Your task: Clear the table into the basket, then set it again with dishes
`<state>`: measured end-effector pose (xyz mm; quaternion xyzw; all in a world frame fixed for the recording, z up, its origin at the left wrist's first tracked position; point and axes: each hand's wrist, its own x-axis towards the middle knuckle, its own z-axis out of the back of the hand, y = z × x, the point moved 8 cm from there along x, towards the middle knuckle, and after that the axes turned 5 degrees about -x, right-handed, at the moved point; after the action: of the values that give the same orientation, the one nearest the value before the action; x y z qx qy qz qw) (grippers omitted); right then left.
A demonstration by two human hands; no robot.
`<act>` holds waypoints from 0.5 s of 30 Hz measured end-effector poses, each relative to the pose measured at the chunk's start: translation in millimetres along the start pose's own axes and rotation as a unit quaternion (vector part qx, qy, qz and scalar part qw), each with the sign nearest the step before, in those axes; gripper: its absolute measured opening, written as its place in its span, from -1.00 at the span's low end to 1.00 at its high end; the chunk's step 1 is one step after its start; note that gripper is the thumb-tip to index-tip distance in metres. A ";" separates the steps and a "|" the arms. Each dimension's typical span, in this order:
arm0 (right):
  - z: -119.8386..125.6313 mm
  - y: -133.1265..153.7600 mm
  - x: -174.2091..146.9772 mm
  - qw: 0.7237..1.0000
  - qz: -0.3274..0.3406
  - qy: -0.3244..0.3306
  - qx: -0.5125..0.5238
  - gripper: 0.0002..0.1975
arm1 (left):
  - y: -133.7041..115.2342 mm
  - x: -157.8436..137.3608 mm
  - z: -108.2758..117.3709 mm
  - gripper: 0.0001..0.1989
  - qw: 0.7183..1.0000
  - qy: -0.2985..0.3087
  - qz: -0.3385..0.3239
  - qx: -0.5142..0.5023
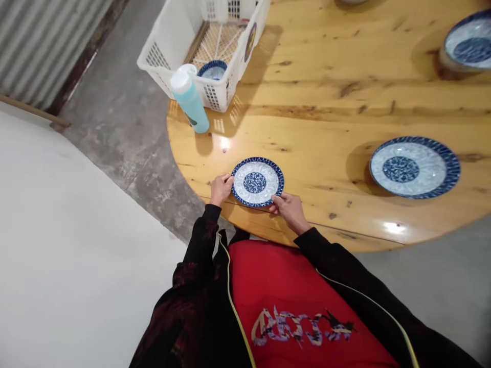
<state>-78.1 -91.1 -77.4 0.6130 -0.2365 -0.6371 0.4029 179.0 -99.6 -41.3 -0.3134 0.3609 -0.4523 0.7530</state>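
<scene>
A round plate [255,182] with a dark blue rim and a speckled blue centre is near the table's front edge. My left hand [221,188] closes on its left rim, fingertips at the edge. At the lower right rim, my right hand [288,208] pinches the same plate, thumb on top and fingers beneath. Whether the plate rests on the wood or is slightly raised, I cannot tell. Farther right on the table sits a larger blue-and-white dish [415,167], apart from both hands.
A white plastic basket [215,94] holds a small blue-patterned bowl [213,70]. Beside it stands a light-blue bottle [191,102] with a white cap. Another blue-and-white bowl [471,43] is at the far right of the wooden table [307,117]. The table's curved edge borders a grey floor.
</scene>
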 end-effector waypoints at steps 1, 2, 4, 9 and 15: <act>0.4 0.1 0.0 1.000 -0.001 -0.001 -0.006 -0.79 | 2.4 1.3 -1.0 -0.67 1.000 0.007 0.000 -0.003; 0.7 0.3 0.1 1.000 0.000 -0.001 -0.011 -0.79 | 4.7 2.5 -2.1 -0.67 1.000 0.016 0.000 -0.008; 2.0 0.9 0.0 1.000 0.005 0.003 -0.018 -0.77 | 9.0 4.6 -3.7 -0.69 0.999 0.029 0.001 -0.026; 13.8 0.3 -3.0 1.000 0.010 -0.018 -0.015 -0.62 | 19.7 5.4 -2.4 -0.74 0.994 0.047 0.035 -0.088; 20.0 5.9 -4.4 0.999 0.024 -0.044 0.006 -0.71 | 16.0 3.8 -3.6 -0.73 0.994 0.068 0.009 -0.080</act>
<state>-96.5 -94.8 -67.3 0.5809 -0.2729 -0.6522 0.4034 184.5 -97.3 -57.0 -0.3381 0.4492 -0.4355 0.7030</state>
